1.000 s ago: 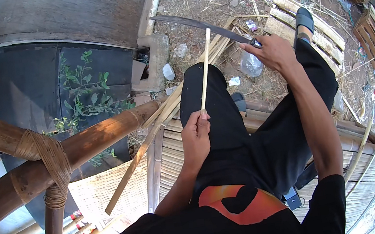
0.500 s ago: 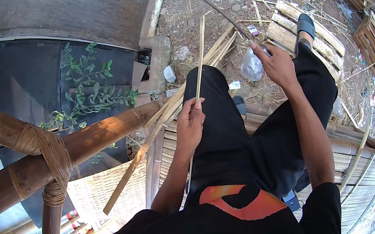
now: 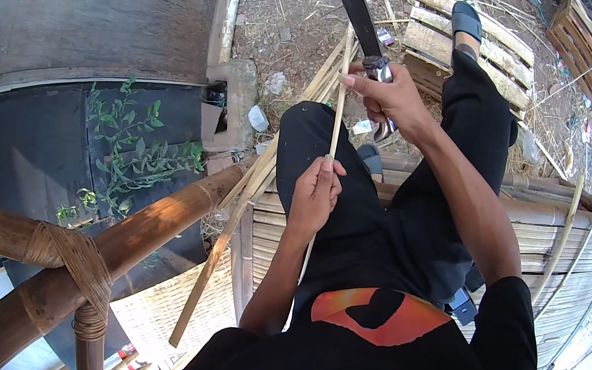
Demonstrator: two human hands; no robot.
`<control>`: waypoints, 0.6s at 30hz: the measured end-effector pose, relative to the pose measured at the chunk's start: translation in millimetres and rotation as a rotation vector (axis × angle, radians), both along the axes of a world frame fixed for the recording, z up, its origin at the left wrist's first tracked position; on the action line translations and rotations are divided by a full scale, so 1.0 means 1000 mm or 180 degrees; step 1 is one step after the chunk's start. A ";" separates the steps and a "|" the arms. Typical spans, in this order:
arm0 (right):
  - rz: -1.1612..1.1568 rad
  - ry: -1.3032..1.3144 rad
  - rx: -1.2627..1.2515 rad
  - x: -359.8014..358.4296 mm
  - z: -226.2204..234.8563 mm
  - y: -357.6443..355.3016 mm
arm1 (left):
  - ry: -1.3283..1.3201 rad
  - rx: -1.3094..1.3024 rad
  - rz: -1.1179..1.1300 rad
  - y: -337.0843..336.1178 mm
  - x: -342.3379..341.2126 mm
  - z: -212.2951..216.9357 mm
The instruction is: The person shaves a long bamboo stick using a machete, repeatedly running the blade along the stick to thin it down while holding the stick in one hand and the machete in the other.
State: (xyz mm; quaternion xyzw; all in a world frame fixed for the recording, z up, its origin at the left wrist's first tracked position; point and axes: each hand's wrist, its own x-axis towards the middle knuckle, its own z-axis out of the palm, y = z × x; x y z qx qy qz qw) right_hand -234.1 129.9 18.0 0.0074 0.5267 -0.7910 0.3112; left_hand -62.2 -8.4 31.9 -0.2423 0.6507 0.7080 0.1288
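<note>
My left hand (image 3: pixel 315 196) is closed, pinching a thin pale bamboo strip (image 3: pixel 340 125) between thumb and fingers. The strip slants up and to the right past my knee, and its lower end runs back under my wrist. In my right hand (image 3: pixel 395 101) is a large machete (image 3: pixel 354 1), gripped by its handle. Its dark blade points away from me with the flat side showing, and the tip lies beyond the upper edge. My right thumb is close to the strip's upper part; I cannot tell if they touch.
More bamboo strips (image 3: pixel 253 180) lie to the left of my knee, across a thick bamboo rail (image 3: pixel 156 230) with rattan binding. Below me is a slatted bamboo seat (image 3: pixel 553 241). My foot is by a wooden slat panel (image 3: pixel 434 27); wooden crates (image 3: pixel 582 58) stand at the far right.
My right hand has moved left toward the strip, turning the machete from edge-on to flat side showing. My left hand has shifted slightly right with the strip, which slants more.
</note>
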 end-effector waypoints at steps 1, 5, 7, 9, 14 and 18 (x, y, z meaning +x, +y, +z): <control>-0.0023 -0.0006 -0.0062 -0.003 -0.003 0.001 | -0.0033 -0.0028 -0.0001 0.004 0.000 -0.001; -0.0143 -0.0145 -0.0193 -0.012 -0.010 0.000 | -0.0069 -0.0202 -0.0028 0.013 -0.002 -0.005; -0.0205 -0.0245 -0.0241 -0.012 -0.011 -0.001 | -0.0070 -0.0296 -0.0057 0.015 -0.002 -0.008; -0.0278 -0.0146 -0.0109 -0.014 -0.006 0.003 | -0.0102 -0.0368 -0.0084 0.015 0.000 -0.008; -0.0622 0.0106 0.0054 -0.031 -0.002 0.014 | -0.0450 -0.0324 -0.0275 0.003 0.039 -0.012; -0.0722 0.0230 0.0251 -0.036 -0.002 0.020 | -0.0490 -0.0568 -0.0365 -0.012 0.087 -0.021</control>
